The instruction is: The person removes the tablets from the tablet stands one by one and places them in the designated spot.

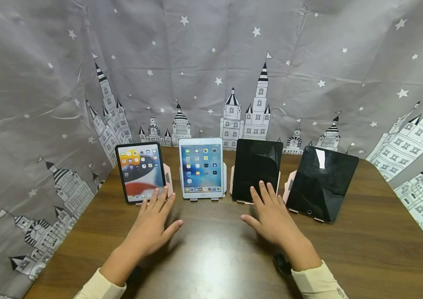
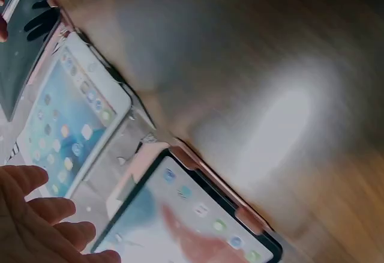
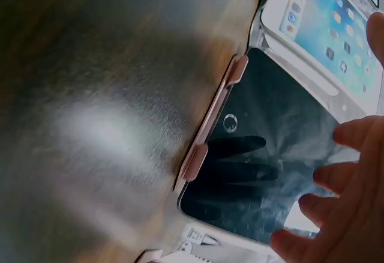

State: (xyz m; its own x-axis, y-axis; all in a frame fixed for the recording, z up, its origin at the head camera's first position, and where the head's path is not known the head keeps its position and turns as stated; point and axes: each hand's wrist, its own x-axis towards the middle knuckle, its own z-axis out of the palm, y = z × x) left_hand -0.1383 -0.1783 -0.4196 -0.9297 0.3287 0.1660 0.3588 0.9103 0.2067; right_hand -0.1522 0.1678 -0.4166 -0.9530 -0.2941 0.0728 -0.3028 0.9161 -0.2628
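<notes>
Four tablets lean on stands in a row. My left hand (image 1: pixel 152 230), fingers spread and straight, hovers before the black-framed tablet (image 1: pixel 141 168) with a lit home screen; its fingertips overlap the lower edge. To the right of it stands the white tablet (image 1: pixel 201 168), also lit. My right hand (image 1: pixel 276 218) is held up likewise in front of a dark-screened black tablet (image 1: pixel 254 166). In the right wrist view, the dark screen (image 3: pixel 264 137) mirrors the fingers, and the hand holds nothing. At the far right, another black tablet (image 1: pixel 325 180) with a dark screen sits tilted.
Pink stands (image 1: pixel 289 185) with small front lips support tablets on the brown wooden table (image 1: pixel 211 253). A grey curtain (image 1: pixel 204 62) printed with castles and stars hangs behind. Light glares off the table between the arms. A small black object (image 1: pixel 282 263) shows by the right wrist.
</notes>
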